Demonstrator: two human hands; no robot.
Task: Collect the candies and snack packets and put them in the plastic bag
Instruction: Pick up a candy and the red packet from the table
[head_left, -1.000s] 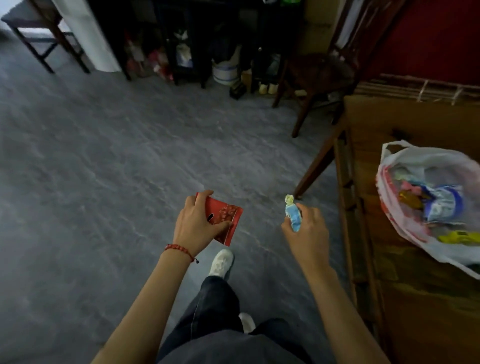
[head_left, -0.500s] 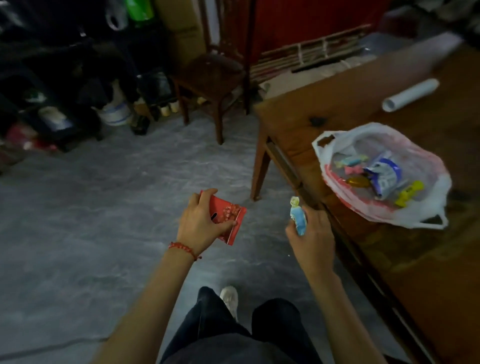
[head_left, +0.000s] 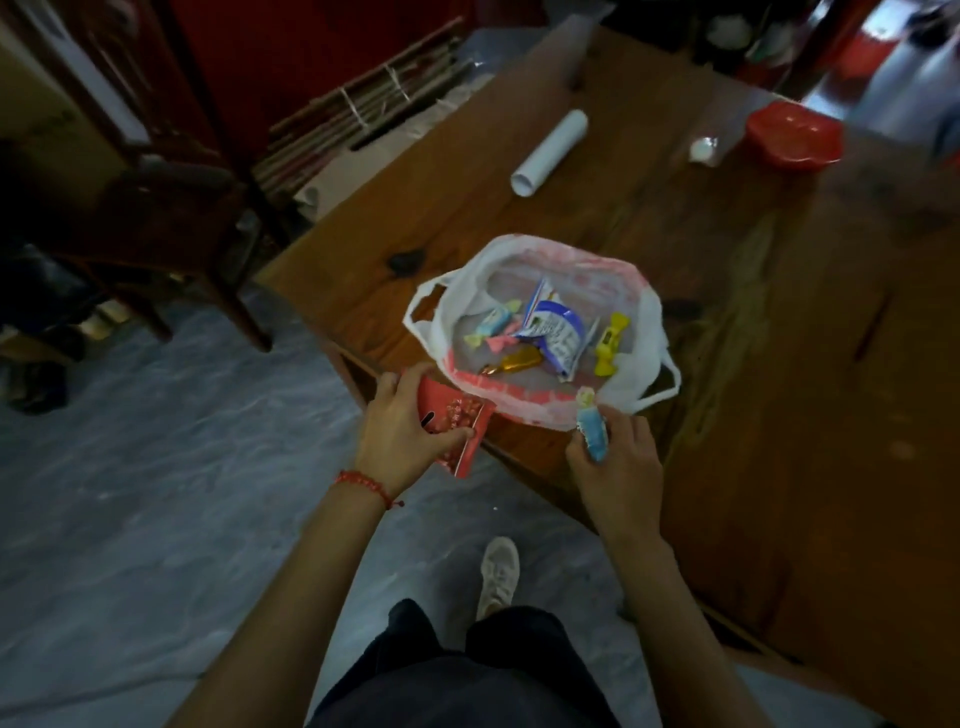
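Both hands arrive loaded at the plastic bag (head_left: 540, 410) on the table (head_left: 779, 415): left hand (head_left: 402, 431) fingers clamp a red snack packet (head_left: 457, 423), right hand (head_left: 615, 467) pinches a blue candy (head_left: 592, 434). Several sweets are already inside; these two look set to follow.

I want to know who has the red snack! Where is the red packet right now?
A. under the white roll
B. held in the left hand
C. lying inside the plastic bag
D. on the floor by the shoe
B: the left hand grips the red packet just beside the plastic bag, not yet inside it.
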